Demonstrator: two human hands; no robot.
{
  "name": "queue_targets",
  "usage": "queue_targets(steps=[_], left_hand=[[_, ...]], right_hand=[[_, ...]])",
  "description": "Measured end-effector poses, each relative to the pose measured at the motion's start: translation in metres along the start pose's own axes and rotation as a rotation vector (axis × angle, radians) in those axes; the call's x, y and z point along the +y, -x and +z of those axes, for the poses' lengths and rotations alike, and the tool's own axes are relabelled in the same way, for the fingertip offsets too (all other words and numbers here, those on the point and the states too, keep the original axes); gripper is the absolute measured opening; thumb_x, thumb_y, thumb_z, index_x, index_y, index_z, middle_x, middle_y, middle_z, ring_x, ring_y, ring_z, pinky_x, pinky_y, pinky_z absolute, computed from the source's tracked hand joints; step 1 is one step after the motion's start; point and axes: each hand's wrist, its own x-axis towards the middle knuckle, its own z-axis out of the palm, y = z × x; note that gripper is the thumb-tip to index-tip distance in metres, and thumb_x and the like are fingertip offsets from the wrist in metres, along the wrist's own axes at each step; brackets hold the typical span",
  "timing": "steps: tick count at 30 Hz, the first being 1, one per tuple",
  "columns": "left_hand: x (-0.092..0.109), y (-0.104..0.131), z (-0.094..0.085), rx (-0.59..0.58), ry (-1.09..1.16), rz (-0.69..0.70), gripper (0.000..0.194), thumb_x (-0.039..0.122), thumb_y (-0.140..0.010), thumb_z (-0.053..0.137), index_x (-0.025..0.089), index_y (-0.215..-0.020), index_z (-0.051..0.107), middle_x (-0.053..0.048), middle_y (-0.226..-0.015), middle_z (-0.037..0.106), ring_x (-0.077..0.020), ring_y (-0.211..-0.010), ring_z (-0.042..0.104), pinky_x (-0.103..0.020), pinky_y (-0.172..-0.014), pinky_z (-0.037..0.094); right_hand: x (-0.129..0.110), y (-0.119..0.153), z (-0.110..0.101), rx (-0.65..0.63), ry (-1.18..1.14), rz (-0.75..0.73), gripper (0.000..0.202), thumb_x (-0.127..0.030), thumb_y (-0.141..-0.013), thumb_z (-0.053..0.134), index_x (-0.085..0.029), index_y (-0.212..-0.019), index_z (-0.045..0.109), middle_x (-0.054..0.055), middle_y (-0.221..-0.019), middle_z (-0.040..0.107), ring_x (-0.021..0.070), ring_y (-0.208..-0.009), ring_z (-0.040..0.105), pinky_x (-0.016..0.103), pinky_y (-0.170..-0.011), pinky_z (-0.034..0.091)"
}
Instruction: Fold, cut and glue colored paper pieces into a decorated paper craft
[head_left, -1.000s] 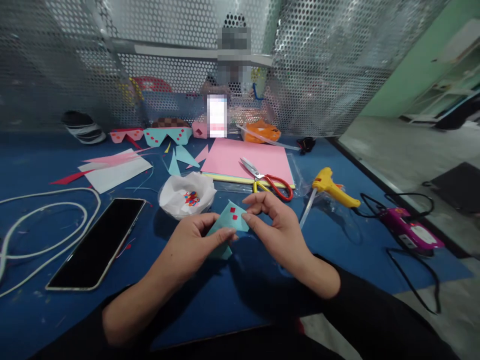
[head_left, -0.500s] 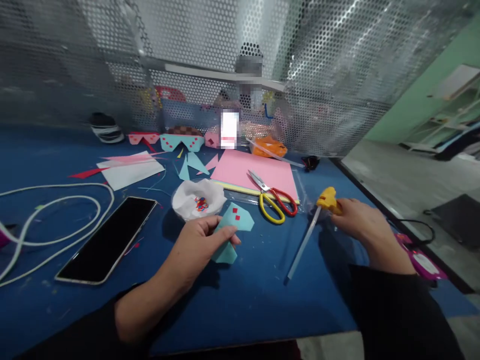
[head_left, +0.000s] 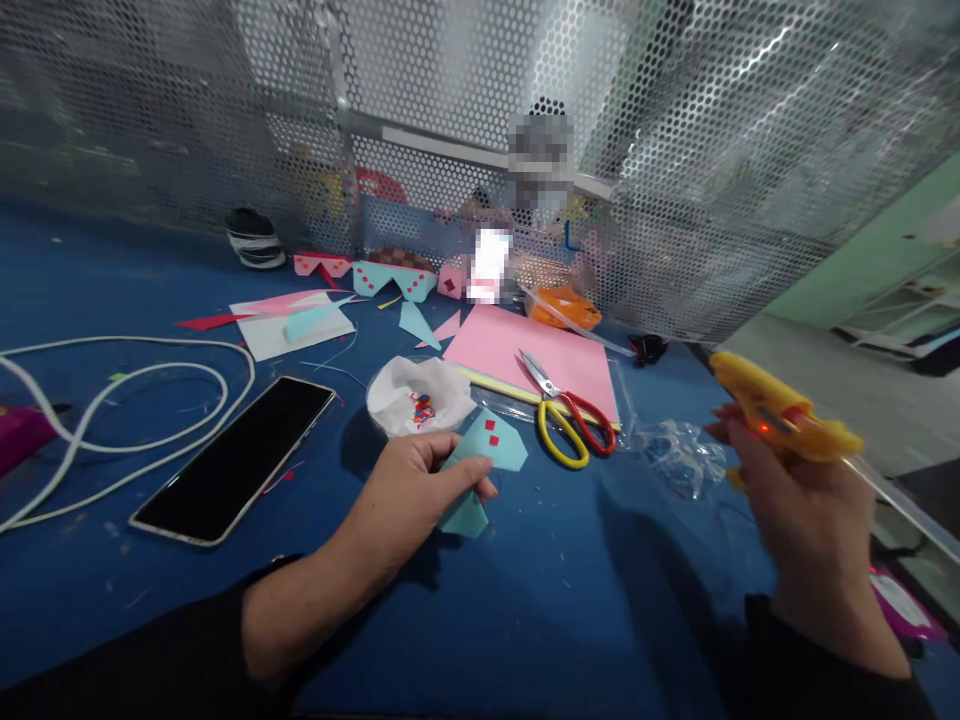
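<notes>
My left hand pinches a light-blue paper piece that bears two small red squares. Just behind it sits a bowl lined with white paper, holding small red and blue bits. At the right, my right hand is wrapped round a yellow glue gun, raised above the table with its small red light showing. A clear glue stick extends from the gun's rear. Scissors with red and yellow handles lie between the hands, partly on pink paper.
A black phone and looped white cable lie at left. Paper masks stand near the perforated metal screen. Crumpled clear plastic is near my right hand; an orange item lies behind the pink paper.
My right hand has lifted the glue gun off the table and turned it, so the glue stick now points right. My left hand keeps its hold on the paper. The view has shifted slightly.
</notes>
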Motion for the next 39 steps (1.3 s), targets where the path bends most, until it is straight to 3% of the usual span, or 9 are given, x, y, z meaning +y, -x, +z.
queue_targets(steps=[2, 5, 8, 13, 31, 39], left_hand=[[-0.001, -0.001, 0.000, 0.002, 0.004, 0.001, 0.028, 0.042, -0.073, 0.074, 0.017, -0.063, 0.070, -0.002, -0.058, 0.066, -0.0098, -0.046, 0.056, -0.020, -0.047, 0.043], [-0.001, -0.002, 0.000, 0.014, 0.012, -0.006, 0.029, 0.044, -0.072, 0.074, 0.017, -0.063, 0.070, -0.002, -0.058, 0.066, -0.0100, -0.046, 0.055, -0.021, -0.046, 0.042], [0.000, -0.001, 0.000, 0.027, 0.009, -0.011, 0.029, 0.043, -0.072, 0.074, 0.016, -0.064, 0.070, -0.002, -0.061, 0.067, -0.0093, -0.048, 0.055, -0.020, -0.048, 0.042], [0.002, 0.001, 0.001, 0.026, 0.009, -0.003, 0.028, 0.042, -0.074, 0.073, 0.015, -0.066, 0.071, 0.001, -0.059, 0.063, -0.0069, -0.047, 0.053, -0.017, -0.047, 0.039], [0.003, 0.000, 0.000, 0.056, -0.055, 0.037, 0.025, 0.041, -0.073, 0.072, 0.017, -0.066, 0.072, 0.000, -0.062, 0.065, -0.0095, -0.050, 0.054, -0.019, -0.047, 0.039], [-0.001, -0.001, -0.001, 0.055, -0.078, 0.052, 0.026, 0.042, -0.074, 0.072, 0.018, -0.067, 0.073, -0.001, -0.065, 0.067, -0.0103, -0.052, 0.056, -0.020, -0.049, 0.041]], right_hand=[[-0.027, 0.018, 0.002, -0.002, -0.464, 0.079, 0.022, -0.042, -0.092, 0.057, -0.027, -0.104, 0.068, 0.009, -0.100, 0.073, 0.0282, -0.092, 0.072, 0.036, -0.068, 0.055], [-0.060, 0.048, 0.008, -0.203, -0.687, 0.000, 0.018, -0.040, -0.090, 0.061, -0.028, -0.098, 0.072, 0.004, -0.091, 0.075, 0.0238, -0.079, 0.073, 0.032, -0.061, 0.057], [-0.074, 0.068, 0.016, -0.358, -0.673, -0.217, 0.016, -0.040, -0.090, 0.061, -0.028, -0.096, 0.070, 0.003, -0.085, 0.074, 0.0223, -0.074, 0.071, 0.029, -0.053, 0.053], [-0.076, 0.071, 0.020, -0.453, -0.618, -0.441, 0.014, -0.040, -0.090, 0.063, -0.026, -0.090, 0.062, -0.001, -0.077, 0.067, 0.0157, -0.061, 0.064, 0.027, -0.055, 0.051], [-0.076, 0.072, 0.023, -0.420, -0.480, -0.410, 0.020, -0.040, -0.091, 0.061, -0.025, -0.079, 0.057, -0.003, -0.068, 0.058, 0.0134, -0.054, 0.056, 0.027, -0.049, 0.043], [-0.076, 0.069, 0.022, -0.441, -0.450, -0.456, 0.011, -0.031, -0.089, 0.062, -0.024, -0.082, 0.056, -0.004, -0.070, 0.059, 0.0115, -0.055, 0.056, 0.024, -0.048, 0.042]])
